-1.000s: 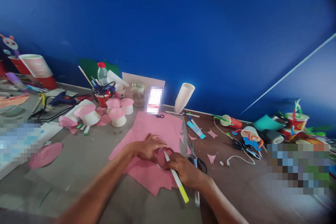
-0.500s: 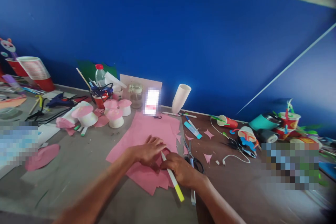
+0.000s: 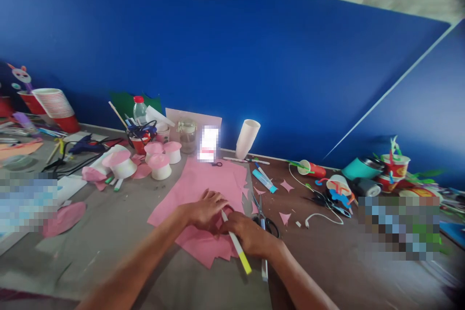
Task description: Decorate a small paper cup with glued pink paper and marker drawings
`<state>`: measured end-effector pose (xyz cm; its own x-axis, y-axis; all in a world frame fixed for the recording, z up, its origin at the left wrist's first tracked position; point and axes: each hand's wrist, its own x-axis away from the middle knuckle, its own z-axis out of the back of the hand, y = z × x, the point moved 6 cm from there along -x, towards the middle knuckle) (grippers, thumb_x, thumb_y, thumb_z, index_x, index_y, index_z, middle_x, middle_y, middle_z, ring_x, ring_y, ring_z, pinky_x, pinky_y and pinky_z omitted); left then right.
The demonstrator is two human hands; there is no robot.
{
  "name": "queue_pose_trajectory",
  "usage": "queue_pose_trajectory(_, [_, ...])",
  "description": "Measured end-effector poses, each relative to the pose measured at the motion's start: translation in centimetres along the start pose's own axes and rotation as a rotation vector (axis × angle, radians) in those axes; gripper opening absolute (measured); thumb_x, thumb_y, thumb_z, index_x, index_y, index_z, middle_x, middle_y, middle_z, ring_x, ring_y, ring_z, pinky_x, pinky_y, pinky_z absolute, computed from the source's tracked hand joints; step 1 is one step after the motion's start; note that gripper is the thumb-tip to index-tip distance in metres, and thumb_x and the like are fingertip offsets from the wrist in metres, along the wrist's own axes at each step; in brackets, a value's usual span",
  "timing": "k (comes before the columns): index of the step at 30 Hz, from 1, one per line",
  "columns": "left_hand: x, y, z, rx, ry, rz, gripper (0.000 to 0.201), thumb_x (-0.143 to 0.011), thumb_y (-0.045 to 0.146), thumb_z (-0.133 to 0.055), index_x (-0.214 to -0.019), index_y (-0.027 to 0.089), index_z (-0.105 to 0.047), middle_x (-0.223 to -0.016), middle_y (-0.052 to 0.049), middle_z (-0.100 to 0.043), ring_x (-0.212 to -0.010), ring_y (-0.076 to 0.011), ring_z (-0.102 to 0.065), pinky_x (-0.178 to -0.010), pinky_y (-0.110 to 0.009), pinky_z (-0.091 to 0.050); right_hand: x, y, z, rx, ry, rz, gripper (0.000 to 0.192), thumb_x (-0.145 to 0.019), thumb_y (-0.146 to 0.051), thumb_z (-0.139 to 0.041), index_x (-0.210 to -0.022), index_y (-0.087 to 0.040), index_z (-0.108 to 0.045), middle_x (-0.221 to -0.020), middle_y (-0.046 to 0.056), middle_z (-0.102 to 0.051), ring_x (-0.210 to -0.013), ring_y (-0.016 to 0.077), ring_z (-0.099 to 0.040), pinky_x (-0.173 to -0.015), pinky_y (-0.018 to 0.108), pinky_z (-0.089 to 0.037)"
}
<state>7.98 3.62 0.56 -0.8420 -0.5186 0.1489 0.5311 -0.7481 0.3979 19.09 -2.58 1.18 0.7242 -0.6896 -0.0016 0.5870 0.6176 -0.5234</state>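
**Tracing on pink paper**

Far left, near the wall edge of the worktop (image 3: 119,213): stacked cups (image 3: 54,104). Mid-worktop: pink paper (image 3: 203,181), pressed flat under left hand (image 3: 206,210), fingers spread over a ring hardly visible beneath. Just beside it, right hand (image 3: 250,237) clenched around a pen (image 3: 237,248), tip on the paper. Right of that, scissors (image 3: 264,220).

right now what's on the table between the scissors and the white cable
In the head view, small pink paper scraps lie on the brown table between the scissors and the white cable, along with a tiny white bit.
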Motion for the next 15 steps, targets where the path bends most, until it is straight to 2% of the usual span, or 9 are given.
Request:
queue_pose_trajectory(7, [0.02,-0.26,-0.33,-0.005,-0.020,0.005,0.090,-0.069,0.059,-0.080,-0.143,0.021,-0.045,-0.144,-0.019,-0.051,-0.130,-0.0428,-0.046,-0.113,-0.063,-0.031,0.11,-0.39,-0.05,-0.011,0.028,-0.012,0.018,-0.091,-0.019,-0.062,-0.105,-0.019,-0.073,-0.098,0.008,-0.066,-0.097,0.0245,-0.062,-0.089,0.036,-0.049])
queue_pose_trajectory(15, [0.10,-0.02,-0.25,-0.007,-0.022,0.017,0.085,-0.071,0.054,-0.080,-0.143,0.024,-0.044,-0.145,-0.016,-0.050,-0.130,-0.0406,-0.044,-0.113,-0.060,-0.030,-0.04,-0.40,-0.79,0.061,0.000,-0.048,0.020,-0.093,-0.015,-0.056,-0.106,-0.018,-0.070,-0.104,0.011,-0.067,-0.100,0.0253,-0.062,-0.094,0.039,-0.049])
